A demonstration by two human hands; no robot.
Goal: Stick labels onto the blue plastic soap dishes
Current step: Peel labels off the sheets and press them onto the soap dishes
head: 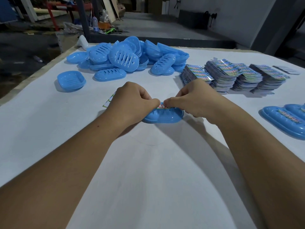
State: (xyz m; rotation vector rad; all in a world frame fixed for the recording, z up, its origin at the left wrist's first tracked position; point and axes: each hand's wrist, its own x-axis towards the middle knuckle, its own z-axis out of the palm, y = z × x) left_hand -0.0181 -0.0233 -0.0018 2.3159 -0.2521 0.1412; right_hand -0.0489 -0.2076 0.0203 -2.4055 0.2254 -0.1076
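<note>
A blue oval soap dish [163,116] lies on the white table in front of me. A label [162,106] with red characters sits on its top, mostly hidden by my fingers. My left hand [132,101] grips the dish's left end, its thumb pressing the label. My right hand [191,100] curls over the right end, thumb and fingers pinching the label. A white backing sheet [109,101] peeks out behind my left hand.
A heap of blue soap dishes [130,57] lies at the back, with one rectangular dish [71,81] apart at the left. Stacks of printed labels [234,76] stand at the right. Labelled dishes [287,121] rest at the right edge.
</note>
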